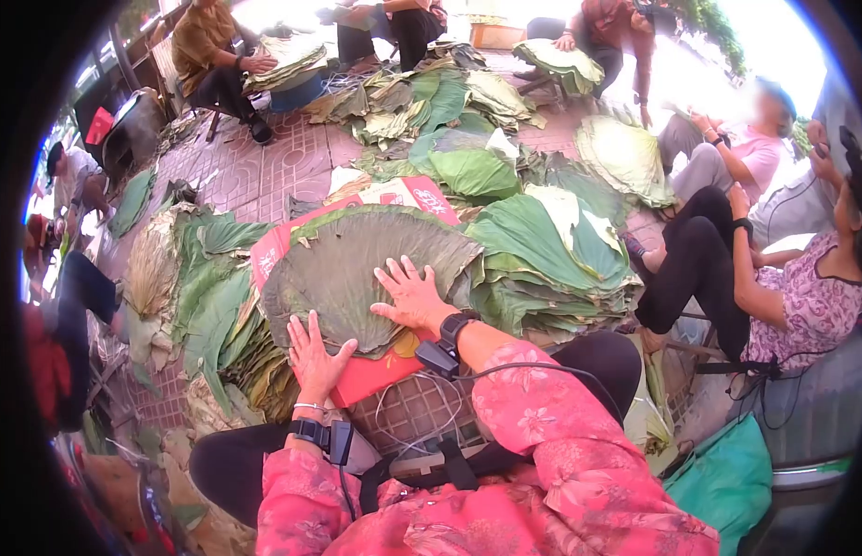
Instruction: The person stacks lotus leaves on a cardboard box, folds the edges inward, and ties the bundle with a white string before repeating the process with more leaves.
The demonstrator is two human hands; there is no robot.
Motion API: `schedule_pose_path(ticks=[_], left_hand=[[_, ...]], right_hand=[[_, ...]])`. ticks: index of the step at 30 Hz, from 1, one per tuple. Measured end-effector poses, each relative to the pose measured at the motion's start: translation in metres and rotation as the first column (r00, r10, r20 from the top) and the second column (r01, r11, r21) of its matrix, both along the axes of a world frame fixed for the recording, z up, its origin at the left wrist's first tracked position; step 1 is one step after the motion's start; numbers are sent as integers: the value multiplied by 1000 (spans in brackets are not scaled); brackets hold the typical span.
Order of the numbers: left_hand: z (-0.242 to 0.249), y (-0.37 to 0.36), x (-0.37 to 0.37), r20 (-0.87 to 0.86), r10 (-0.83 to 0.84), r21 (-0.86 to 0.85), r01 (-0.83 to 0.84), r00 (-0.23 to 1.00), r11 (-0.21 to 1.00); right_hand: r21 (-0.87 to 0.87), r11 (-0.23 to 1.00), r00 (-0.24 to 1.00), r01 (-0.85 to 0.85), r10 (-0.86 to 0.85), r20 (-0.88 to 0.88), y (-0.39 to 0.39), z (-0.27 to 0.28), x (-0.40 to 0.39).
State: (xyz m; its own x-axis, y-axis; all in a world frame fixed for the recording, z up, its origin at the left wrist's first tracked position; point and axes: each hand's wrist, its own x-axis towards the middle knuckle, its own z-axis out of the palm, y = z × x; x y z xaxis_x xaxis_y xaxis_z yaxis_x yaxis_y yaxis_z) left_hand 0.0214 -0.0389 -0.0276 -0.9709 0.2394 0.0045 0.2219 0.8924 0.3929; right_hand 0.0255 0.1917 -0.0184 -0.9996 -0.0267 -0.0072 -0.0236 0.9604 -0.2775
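A large, flat, brown-green lotus leaf (333, 269) lies spread over a red cardboard box (383, 372) in front of my knees. My left hand (318, 360) rests at the leaf's lower left edge, its fingers stretched out and the thumb apart. On the right part of the same leaf, my right hand (414, 296) lies flat with spread fingers. Neither hand grips anything. Right of the box is a stack of green leaves (547, 255). To the left, more folded leaves (213, 287) lie in a drooping pile.
Several people sit around on low seats, some with leaf stacks on their laps. A loose leaf heap (440, 102) spreads over the pink paving (264, 181) ahead. A pale leaf stack (621, 157) stands farther right. Near my right knee is a green bag (723, 486).
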Motion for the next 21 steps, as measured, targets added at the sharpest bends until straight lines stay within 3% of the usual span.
schedule_pose_path(ticks=[5, 9, 10, 12, 13, 14, 16, 18, 21], left_hand=[[-1, 0, -1, -6, -3, 7, 3, 1000, 1000], [-4, 2, -5, -10, -21, 30, 21, 1000, 999], [-4, -1, -1, -1, 3, 39, -3, 1000, 999], [-1, 6, 0, 10, -10, 76, 9, 1000, 997], [1, 0, 1, 16, 14, 83, -16, 1000, 996], [1, -14, 5, 20, 54, 83, -55, 998, 995], [-4, -7, 6, 25, 41, 81, -43, 999, 996], [-7, -2, -1, 10, 27, 64, -28, 1000, 998], [-5, -1, 0, 18, 34, 84, -35, 999, 996]], right_hand=[[-25, 1000, 996, 19, -21, -82, 76, 40, 8], [26, 982, 981, 186, -184, -57, 201, 63, 50], [141, 894, 902, 426, -432, 18, 246, 66, 79], [238, 815, 820, 528, -562, 106, 281, 56, 118], [224, 809, 832, 544, -554, -20, 304, 30, 138], [100, 830, 831, 548, -555, 49, 315, 25, 147], [-34, 888, 871, 459, -457, -181, 336, 2, 159], [1, 837, 820, 547, -535, -202, 322, 24, 155], [-126, 805, 680, 579, -563, -470, 344, 41, 135]])
